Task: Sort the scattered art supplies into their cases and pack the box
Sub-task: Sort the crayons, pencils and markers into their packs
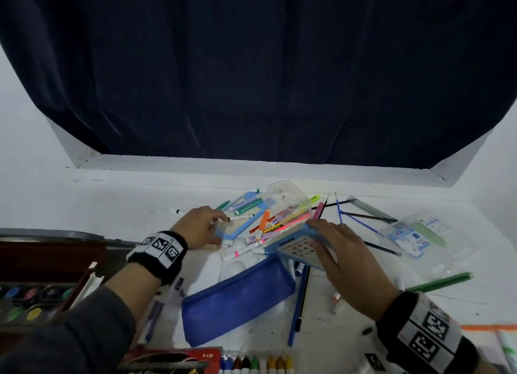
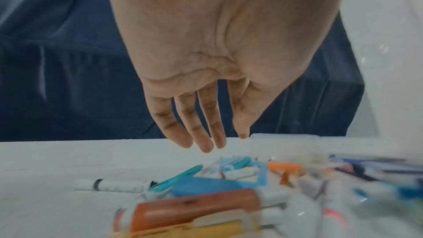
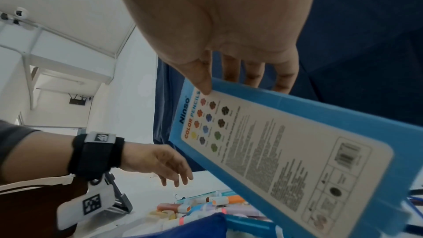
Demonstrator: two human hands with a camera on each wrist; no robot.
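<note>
The right hand (image 3: 228, 30) grips the flat blue plastic colour-pencil case (image 3: 286, 151) (tilted); the left hand (image 2: 206, 79), fingers relaxed, hovers above scattered markers (image 2: 109, 185).

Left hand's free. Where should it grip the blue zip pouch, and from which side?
Probably the pouch's near left short end, coming from the left, thumb on top and fingers under. It lies flat and limp, slanting from near left to far right; its far right end is tucked under the pencil case that the right hand holds.
</note>
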